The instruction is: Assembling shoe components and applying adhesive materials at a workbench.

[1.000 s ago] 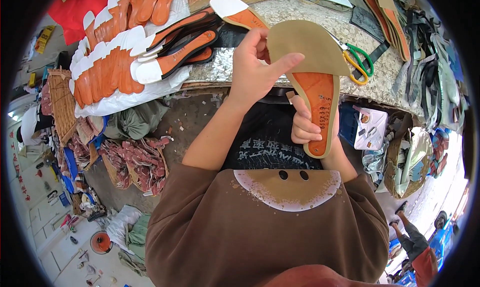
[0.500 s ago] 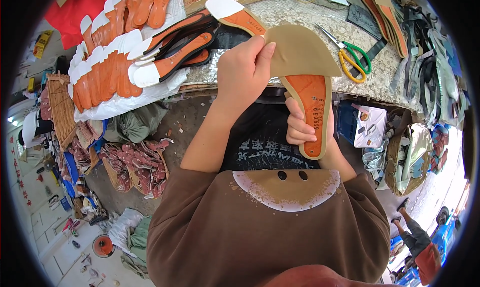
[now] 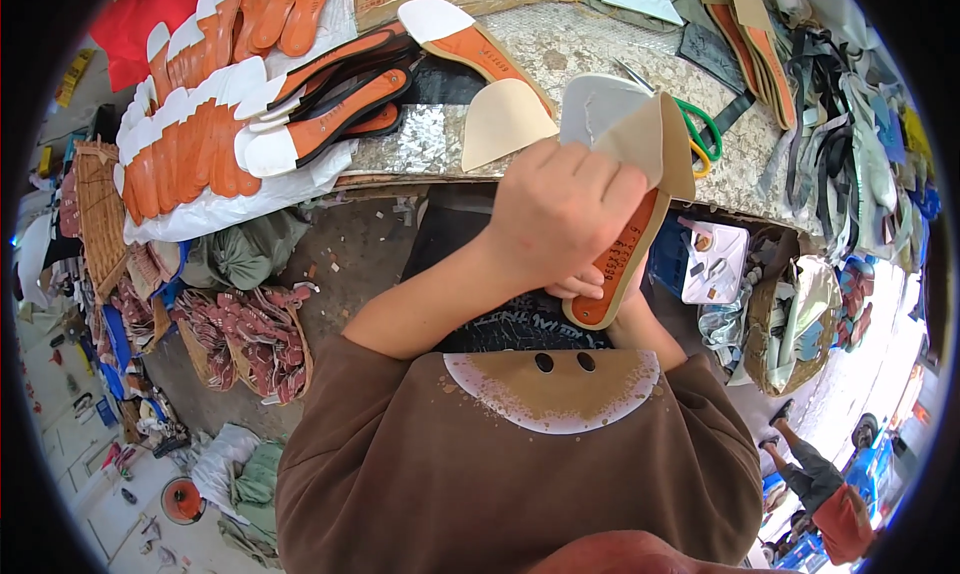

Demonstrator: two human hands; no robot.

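An insole [image 3: 620, 259] with an orange face and tan rim is held upright in front of me. My right hand [image 3: 588, 282], partly hidden behind it, grips its narrow heel end with the fingers round the edge. My left hand [image 3: 568, 196] is closed on a tan sheet piece [image 3: 650, 139] at the wide toe end, which bends over toward the right. Beyond my knuckles a grey-white rounded surface [image 3: 605, 109] shows; whether it joins the insole I cannot tell. On the table to the left lies a beige half-round piece [image 3: 505, 124], close to another white-toed insole [image 3: 465, 39].
Rows of orange insoles with white toes [image 3: 190, 139] cover the table's left side, beside black-edged ones [image 3: 335, 119]. Green-and-yellow-handled scissors [image 3: 708, 134] lie right of my hands. More insoles [image 3: 765, 49] and dark strips [image 3: 820, 124] are at the far right. A person [image 3: 835, 514] is at lower right.
My left hand has moved right and down, in front of the insole. The tan piece, flat over the toe before, is now bent rightward. The beige piece and grey-white surface have come into sight.
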